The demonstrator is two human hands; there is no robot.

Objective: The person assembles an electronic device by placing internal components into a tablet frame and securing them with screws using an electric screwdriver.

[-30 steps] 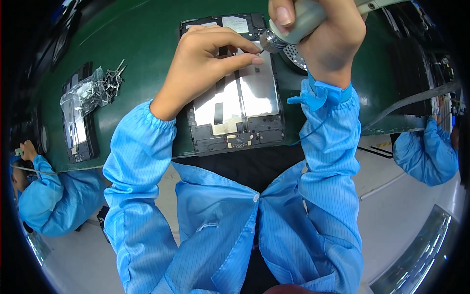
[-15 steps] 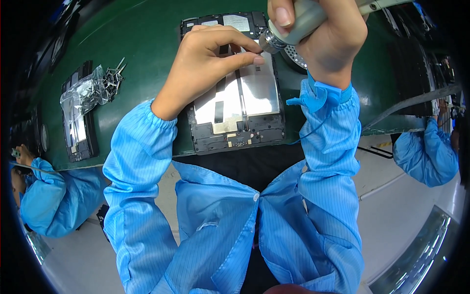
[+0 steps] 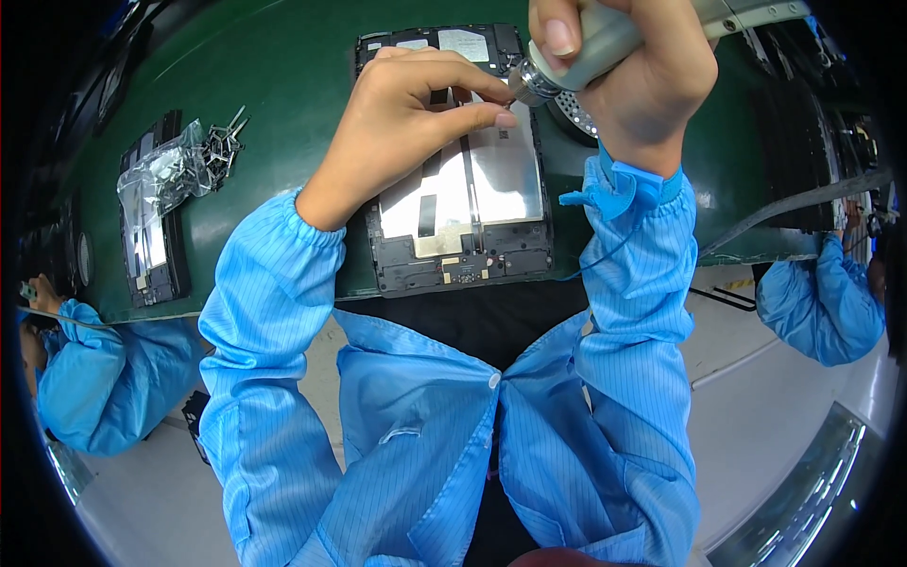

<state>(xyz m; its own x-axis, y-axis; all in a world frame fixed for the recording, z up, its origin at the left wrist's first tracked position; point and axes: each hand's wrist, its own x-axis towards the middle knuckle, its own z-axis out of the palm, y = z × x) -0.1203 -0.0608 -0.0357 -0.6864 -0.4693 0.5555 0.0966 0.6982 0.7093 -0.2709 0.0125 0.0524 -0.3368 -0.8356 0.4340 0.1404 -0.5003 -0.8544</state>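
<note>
An opened tablet (image 3: 515,184), with a black frame and silvery inner plates, lies on the green table in front of me. My right hand (image 3: 652,80) grips a grey electric screwdriver (image 3: 605,42) that slants over the tablet's upper right edge. Close to the driver's metal nose (image 3: 532,83), my left hand (image 3: 406,118) reaches across the tablet with thumb and forefinger drawn together. Whatever sits between those fingertips is too small to make out. The hand hides part of the tablet's left side.
Left of me lies another opened device (image 3: 161,260), under a clear plastic bag (image 3: 170,175) and a heap of small metal parts (image 3: 224,146). A round perforated dish (image 3: 573,113) stands right of the tablet. A grey cable (image 3: 794,201) crosses the right side. Co-workers in blue sit at both sides.
Both hands, the screwdriver and the tablet appear slightly further right in the picture, with much of the table shifted a little too. The grips look the same.
</note>
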